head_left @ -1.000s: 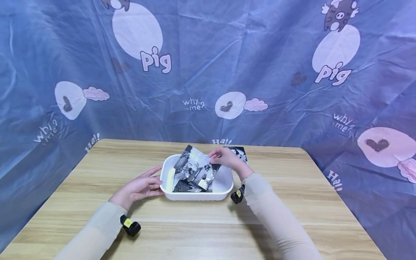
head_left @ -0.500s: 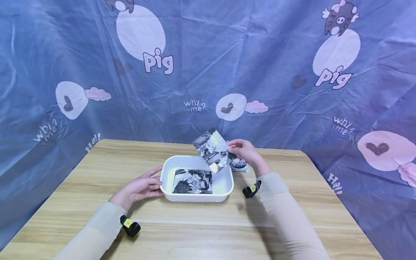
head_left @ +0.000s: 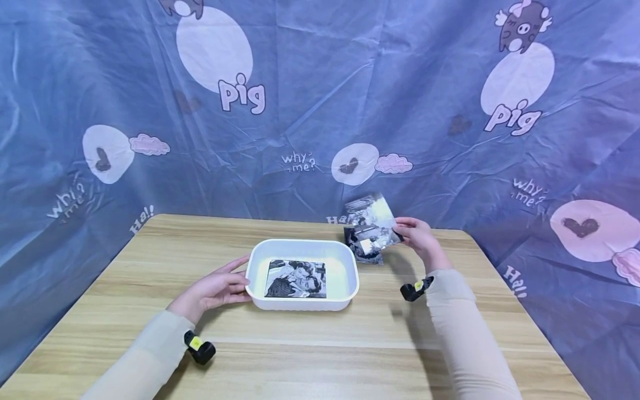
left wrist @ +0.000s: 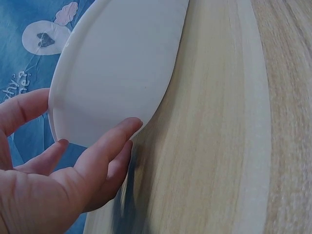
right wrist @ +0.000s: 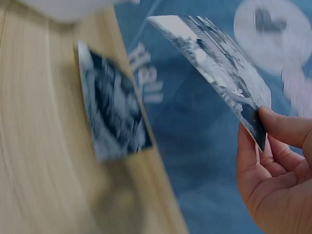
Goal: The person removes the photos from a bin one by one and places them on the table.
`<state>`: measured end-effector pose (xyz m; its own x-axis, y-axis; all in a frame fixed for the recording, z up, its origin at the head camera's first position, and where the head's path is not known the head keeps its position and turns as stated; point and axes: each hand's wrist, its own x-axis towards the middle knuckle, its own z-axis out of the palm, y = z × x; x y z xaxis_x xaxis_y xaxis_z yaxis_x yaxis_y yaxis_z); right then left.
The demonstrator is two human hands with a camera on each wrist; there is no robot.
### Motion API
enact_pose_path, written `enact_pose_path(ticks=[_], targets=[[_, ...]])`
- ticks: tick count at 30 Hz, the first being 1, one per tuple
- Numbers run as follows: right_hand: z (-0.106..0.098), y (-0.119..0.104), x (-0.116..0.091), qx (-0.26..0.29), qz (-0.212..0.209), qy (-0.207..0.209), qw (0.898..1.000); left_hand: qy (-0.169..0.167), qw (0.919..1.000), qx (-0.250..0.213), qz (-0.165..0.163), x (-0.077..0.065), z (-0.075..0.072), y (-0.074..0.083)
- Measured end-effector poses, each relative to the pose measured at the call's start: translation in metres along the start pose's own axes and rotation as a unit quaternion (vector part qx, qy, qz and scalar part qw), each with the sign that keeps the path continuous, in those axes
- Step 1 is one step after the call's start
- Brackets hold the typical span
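L hand point(head_left: 215, 288) rests loose-fingered against tray point(head_left: 300, 304) end — prob. to steady it — while R hand point(head_left: 419, 239) pinches B&W photo point(head_left: 372, 215) near one corner, prob. sparing its surface.

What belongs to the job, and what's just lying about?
Job:
white rectangular tray, left hand touching
glossy monochrome photo, right hand pinching
second monochrome photo inside tray
third monochrome photo near tray

Surroundings:
pale wood-grain tabletop
blue patterned cloth

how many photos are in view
3: one photo in the tub, another photo pinched in the right hand, a third photo on the table; more could be hidden underneath.
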<state>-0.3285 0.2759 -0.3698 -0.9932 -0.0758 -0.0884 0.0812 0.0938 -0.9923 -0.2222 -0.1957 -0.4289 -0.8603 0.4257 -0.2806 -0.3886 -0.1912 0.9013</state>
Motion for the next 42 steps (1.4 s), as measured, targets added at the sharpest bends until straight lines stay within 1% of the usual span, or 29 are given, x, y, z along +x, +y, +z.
enact_pose_path(ticks=[4, 9, 12, 15, 18, 23, 25, 28, 31, 34, 36, 38, 42], targets=[[-0.024, 0.016, -0.003, 0.011, 0.021, 0.026, 0.999, 0.001, 1.0, -0.001, -0.001, 0.0, 0.0, 0.0], [-0.045, 0.036, -0.007, 0.015, 0.056, 0.063, 0.996, 0.003, 1.0, -0.001, -0.001, 0.0, 0.0, 0.001], [-0.049, 0.048, -0.008, 0.022, 0.081, 0.084, 0.993, 0.004, 1.0, -0.001, -0.002, 0.001, 0.0, 0.001], [-0.049, 0.059, -0.008, 0.035, 0.103, 0.102, 0.989, 0.004, 1.0, -0.002, -0.002, 0.0, 0.0, 0.002], [-0.047, 0.066, -0.008, 0.042, 0.111, 0.124, 0.985, 0.004, 1.0, -0.003, -0.002, 0.0, 0.0, 0.002], [-0.044, 0.07, -0.006, 0.027, 0.104, 0.145, 0.983, 0.007, 1.0, -0.004, -0.002, 0.0, 0.001, 0.001], [-0.042, 0.072, -0.005, 0.009, 0.099, 0.153, 0.983, 0.01, 0.9999, -0.004, -0.003, 0.0, 0.001, 0.001], [-0.039, 0.073, -0.003, -0.035, 0.094, 0.177, 0.979, 0.013, 0.9999, -0.002, -0.004, 0.001, 0.001, 0.0], [-0.035, 0.074, 0.0, -0.097, 0.087, 0.212, 0.968, 0.014, 0.9999, -0.002, -0.003, 0.001, 0.001, 0.0], [-0.033, 0.075, 0.002, -0.156, 0.073, 0.232, 0.957, 0.014, 0.9999, -0.002, -0.003, 0.001, 0.002, 0.001], [-0.032, 0.074, 0.002, -0.187, 0.067, 0.236, 0.951, 0.016, 0.9999, -0.003, -0.003, 0.001, 0.002, 0.001], [-0.031, 0.073, 0.001, -0.209, 0.068, 0.228, 0.949, 0.016, 0.9998, -0.004, -0.004, 0.001, 0.002, 0.001], [-0.03, 0.07, -0.002, -0.22, 0.078, 0.216, 0.948, 0.019, 0.9998, -0.008, -0.007, 0.001, 0.002, 0.001]])
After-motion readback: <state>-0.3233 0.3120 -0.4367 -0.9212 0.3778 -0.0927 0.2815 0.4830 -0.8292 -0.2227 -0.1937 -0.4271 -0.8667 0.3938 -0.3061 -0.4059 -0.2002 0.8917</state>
